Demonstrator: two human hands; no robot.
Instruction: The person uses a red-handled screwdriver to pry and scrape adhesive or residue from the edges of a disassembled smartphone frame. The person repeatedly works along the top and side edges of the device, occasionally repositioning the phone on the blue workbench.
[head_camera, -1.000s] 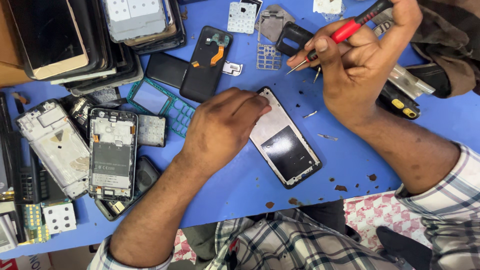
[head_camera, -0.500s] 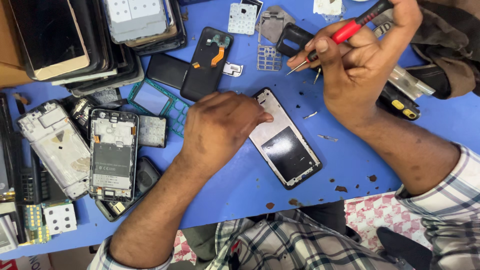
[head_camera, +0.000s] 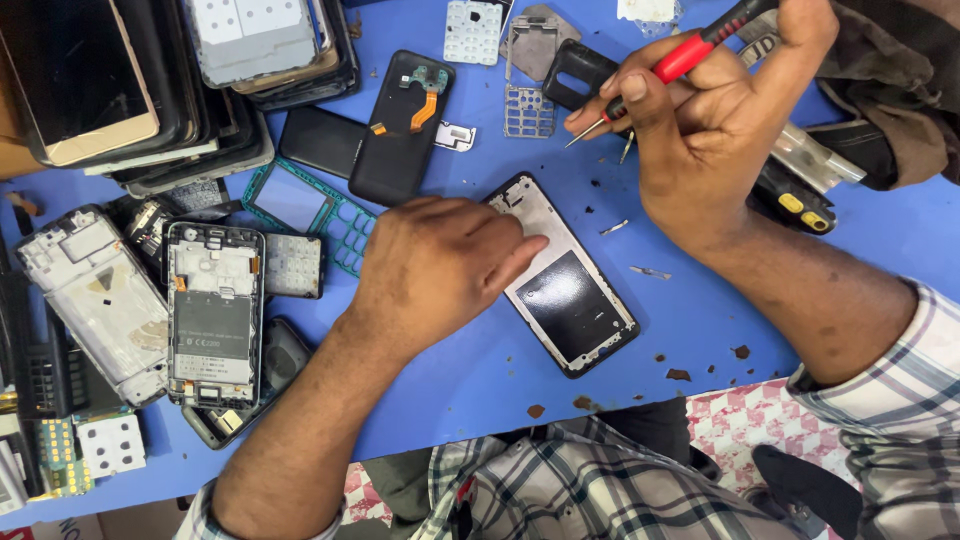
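An opened phone frame (head_camera: 570, 285) with a black panel inside lies tilted on the blue table (head_camera: 690, 330). My left hand (head_camera: 435, 270) rests palm down over its upper left end, fingers pressing on it. My right hand (head_camera: 715, 120) is raised above and to the right of the phone, gripping a red-handled screwdriver (head_camera: 680, 58) together with thin metal tweezers whose tips point left. A few tiny screws and metal bits lie on the table between the phone and my right hand.
Stacked phone screens and backs (head_camera: 150, 80) fill the top left. Two stripped phone frames (head_camera: 210, 315) lie at the left by a teal keypad frame (head_camera: 310, 210). A black back cover (head_camera: 400, 125) and small metal plates (head_camera: 530, 100) sit at the top middle.
My left hand has shifted slightly on the phone frame, fingers spreading further over its upper end. My right hand stays in place holding the tools.
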